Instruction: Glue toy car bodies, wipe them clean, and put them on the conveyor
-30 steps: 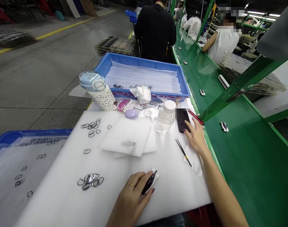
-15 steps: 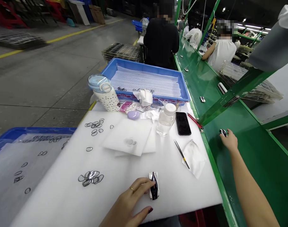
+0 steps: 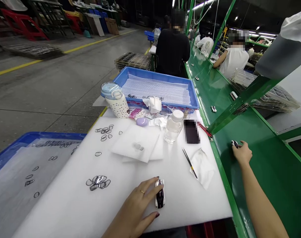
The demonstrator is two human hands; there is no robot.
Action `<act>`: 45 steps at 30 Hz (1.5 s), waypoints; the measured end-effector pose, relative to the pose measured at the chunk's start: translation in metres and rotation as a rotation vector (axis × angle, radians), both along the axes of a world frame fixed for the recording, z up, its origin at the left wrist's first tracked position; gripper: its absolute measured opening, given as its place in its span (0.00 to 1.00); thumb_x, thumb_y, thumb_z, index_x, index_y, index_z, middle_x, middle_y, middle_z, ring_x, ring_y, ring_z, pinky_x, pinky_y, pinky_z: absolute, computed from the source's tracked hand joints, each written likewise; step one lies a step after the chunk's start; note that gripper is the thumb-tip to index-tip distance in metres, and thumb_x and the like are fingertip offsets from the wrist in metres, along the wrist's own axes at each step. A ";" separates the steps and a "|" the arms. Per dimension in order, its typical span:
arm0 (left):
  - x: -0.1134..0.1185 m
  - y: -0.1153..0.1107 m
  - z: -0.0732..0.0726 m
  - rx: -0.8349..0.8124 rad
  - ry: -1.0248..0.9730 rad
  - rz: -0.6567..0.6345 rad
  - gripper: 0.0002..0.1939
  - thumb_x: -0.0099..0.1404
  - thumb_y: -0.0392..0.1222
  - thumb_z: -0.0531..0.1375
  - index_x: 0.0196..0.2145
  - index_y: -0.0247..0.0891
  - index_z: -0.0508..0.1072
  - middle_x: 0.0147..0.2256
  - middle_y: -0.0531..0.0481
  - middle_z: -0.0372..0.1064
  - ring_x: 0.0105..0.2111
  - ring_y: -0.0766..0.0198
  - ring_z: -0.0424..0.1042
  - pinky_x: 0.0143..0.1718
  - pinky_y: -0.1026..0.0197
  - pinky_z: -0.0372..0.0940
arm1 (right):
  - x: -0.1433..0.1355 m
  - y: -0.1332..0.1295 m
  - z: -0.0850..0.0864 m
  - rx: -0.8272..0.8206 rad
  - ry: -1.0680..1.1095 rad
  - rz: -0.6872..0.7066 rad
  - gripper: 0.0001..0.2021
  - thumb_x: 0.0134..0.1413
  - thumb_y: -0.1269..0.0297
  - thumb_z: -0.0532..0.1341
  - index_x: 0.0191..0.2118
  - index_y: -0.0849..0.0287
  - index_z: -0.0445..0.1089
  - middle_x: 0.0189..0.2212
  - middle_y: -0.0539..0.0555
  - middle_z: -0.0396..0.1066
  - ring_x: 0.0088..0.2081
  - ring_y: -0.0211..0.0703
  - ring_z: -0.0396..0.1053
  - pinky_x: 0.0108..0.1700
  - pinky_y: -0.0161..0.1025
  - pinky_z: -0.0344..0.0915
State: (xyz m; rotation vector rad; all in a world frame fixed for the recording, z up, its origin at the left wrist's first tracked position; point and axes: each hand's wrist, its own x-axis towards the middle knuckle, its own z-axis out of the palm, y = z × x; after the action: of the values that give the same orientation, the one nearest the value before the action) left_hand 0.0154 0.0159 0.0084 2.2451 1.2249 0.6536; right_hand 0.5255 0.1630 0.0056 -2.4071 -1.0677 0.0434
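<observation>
Since a second ago, our right grip [image 3: 243,152] has moved from the phone [image 3: 192,132] to a toy car [image 3: 234,143] on the green conveyor [image 3: 261,178], closing narrowly around it. Our left grip [image 3: 138,203] stands wide, touching the second car [image 3: 160,195], which lies flat on the counter [image 3: 190,201].

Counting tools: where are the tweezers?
In the head view, right of centre, the tweezers lie below and right of the clear bottle, at the left edge of the white cloth.
</observation>
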 end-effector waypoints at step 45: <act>0.002 0.005 -0.016 -0.056 -0.010 -0.016 0.39 0.57 0.31 0.66 0.63 0.52 0.62 0.61 0.49 0.63 0.58 0.51 0.65 0.55 0.50 0.68 | -0.165 0.101 0.015 -0.027 0.233 0.588 0.23 0.54 0.57 0.57 0.53 0.64 0.71 0.42 0.60 0.77 0.44 0.49 0.73 0.48 0.42 0.66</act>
State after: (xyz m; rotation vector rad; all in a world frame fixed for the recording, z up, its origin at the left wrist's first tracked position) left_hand 0.0170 0.0208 -0.0077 2.2010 1.2039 0.6164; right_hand 0.3602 0.2640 0.0210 -1.9665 -1.6180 0.5246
